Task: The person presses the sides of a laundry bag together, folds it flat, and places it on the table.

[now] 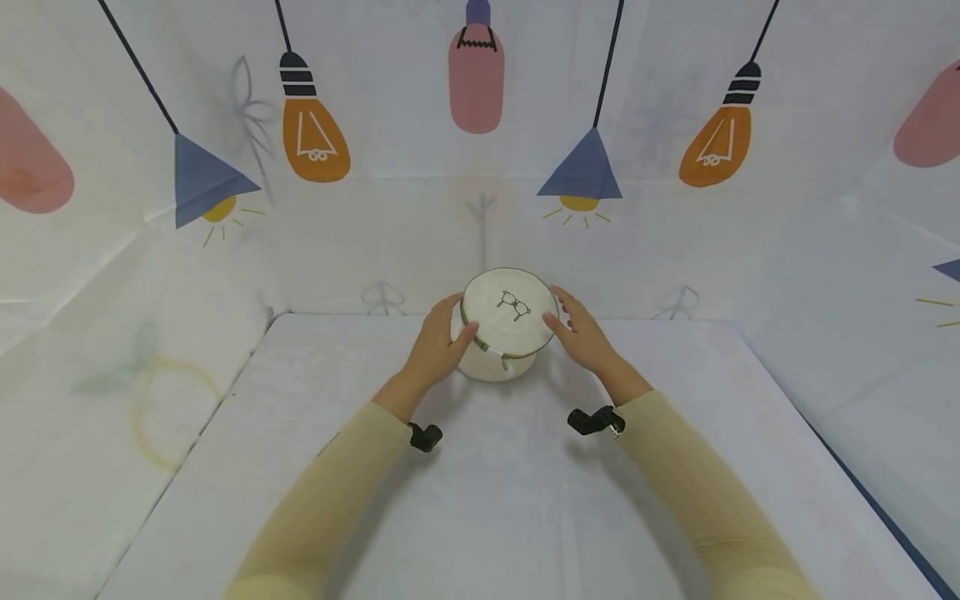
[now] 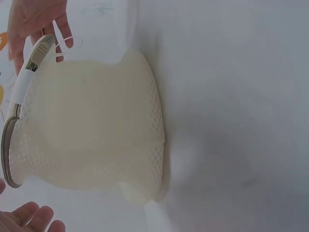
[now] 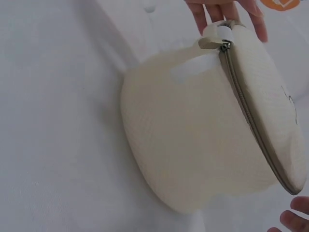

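The round cream bag point(image 1: 497, 367) sits on the counter point(image 1: 510, 517) between the left grip point(image 1: 437, 340) and right grip point(image 1: 587, 337), both wide beside its lid point(image 1: 510, 325); contact is unclear.

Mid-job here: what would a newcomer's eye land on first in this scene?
Probably the cream round zip bag near the far edge of the white table, with a glasses drawing on its top. It sits between the left hand and the right hand. Next, likely, the orange bulbs and blue lampshades pictured on the pale backdrop behind.
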A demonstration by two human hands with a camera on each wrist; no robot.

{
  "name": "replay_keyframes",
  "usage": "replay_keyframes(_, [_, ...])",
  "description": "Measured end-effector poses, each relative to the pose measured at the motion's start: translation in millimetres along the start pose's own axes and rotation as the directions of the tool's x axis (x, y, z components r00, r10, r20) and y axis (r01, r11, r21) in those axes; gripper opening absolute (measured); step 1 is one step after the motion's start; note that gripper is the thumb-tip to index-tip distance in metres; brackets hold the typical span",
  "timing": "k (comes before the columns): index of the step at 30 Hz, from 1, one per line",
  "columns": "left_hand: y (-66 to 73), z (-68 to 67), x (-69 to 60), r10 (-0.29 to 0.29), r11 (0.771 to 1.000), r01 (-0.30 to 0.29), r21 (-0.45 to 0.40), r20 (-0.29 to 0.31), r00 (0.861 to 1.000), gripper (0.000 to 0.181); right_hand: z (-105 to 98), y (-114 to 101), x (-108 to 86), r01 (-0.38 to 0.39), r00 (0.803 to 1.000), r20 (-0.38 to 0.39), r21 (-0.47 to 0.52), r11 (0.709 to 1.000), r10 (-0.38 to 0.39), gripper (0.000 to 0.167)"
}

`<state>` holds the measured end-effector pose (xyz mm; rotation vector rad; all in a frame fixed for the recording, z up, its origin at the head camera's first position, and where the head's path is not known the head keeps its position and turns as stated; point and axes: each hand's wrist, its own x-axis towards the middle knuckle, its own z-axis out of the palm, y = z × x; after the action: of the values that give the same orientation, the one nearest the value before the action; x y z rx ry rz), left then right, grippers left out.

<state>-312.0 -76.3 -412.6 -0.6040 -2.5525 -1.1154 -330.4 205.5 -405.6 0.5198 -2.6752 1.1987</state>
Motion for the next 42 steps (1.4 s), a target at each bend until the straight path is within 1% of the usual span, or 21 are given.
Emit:
replay_keyframes(4, [3.5,5.2,4.5,-0.029,0.999,0.029,-0.042,0.004,1.0,0.065,5.9,-3.6,3.1,-0.034,0.999,0.013,0.05,0.998,0.033,0.065])
replay_keyframes(8, [5.4,8.9,8.0,-0.061,0.996,0.061,-0.066,0.013,0.998,0.064,12.8,-1.4,5.3,-0.066,0.998,0.019,0.087,0.994,0.064,0.066])
replay_keyframes(14, [4.2,12.8,11.2,-0.071,0.994,0.072,-0.085,0.013,0.997,0.064,19.8,1.6,5.4,-0.097,0.995,-0.002,0.126,0.987,0.098,0.066])
replay_keyframes(17, [3.4,14.8,12.6,-0.074,0.993,0.074,-0.092,0.005,0.997,0.063,22.5,1.6,6.2,-0.099,0.995,-0.015,0.138,0.985,0.102,0.065])
replay_keyframes(20, [3.2,17.1,14.4,-0.075,0.992,0.075,-0.097,0.003,0.997,0.063,25.3,1.5,7.2,-0.096,0.995,-0.019,0.177,0.98,0.101,0.065])
replay_keyframes(23, [3.6,20.0,15.9,-0.085,0.991,0.086,-0.104,0.016,0.996,0.063,28.5,2.6,8.9,-0.098,0.994,-0.014,0.25,0.963,0.104,0.064])
replay_keyframes(25, [4.4,21.9,15.9,-0.1,0.989,0.103,-0.107,0.028,0.995,0.062,30.8,2.9,9.8,-0.104,0.994,-0.008,0.317,0.943,0.112,0.063])
replay_keyframes(27, [4.6,23.7,15.4,-0.114,0.986,0.118,-0.118,0.039,0.993,0.063,32.2,1.1,10.0,-0.117,0.992,0.005,0.386,0.915,0.125,0.063])
replay_keyframes(29, [5.1,25.4,14.8,-0.129,0.983,0.133,-0.126,0.045,0.991,0.063,30.9,-5.4,8.0,-0.132,0.991,0.023,0.438,0.889,0.135,0.063])
replay_keyframes(31, [4.9,27.0,14.2,-0.137,0.979,0.142,-0.147,0.047,0.989,0.063,28.2,-14.7,4.7,-0.149,0.988,0.043,0.465,0.872,0.146,0.064])
replay_keyframes(33, [5.1,28.2,13.6,-0.141,0.975,0.147,-0.169,0.047,0.989,0.063,24.8,-24.2,0.8,-0.163,0.986,0.06,0.467,0.869,0.153,0.065])
replay_keyframes(35, [5.2,29.0,13.3,-0.141,0.971,0.147,-0.187,0.044,0.989,0.063,22.0,-31.9,-2.8,-0.162,0.987,0.062,0.458,0.874,0.151,0.065])
replay_keyframes(42, [6.9,28.7,12.2,-0.152,0.96,0.153,-0.233,0.023,0.988,0.065,19.0,-39.1,-6.6,-0.15,0.989,0.058,0.478,0.866,0.139,0.066])
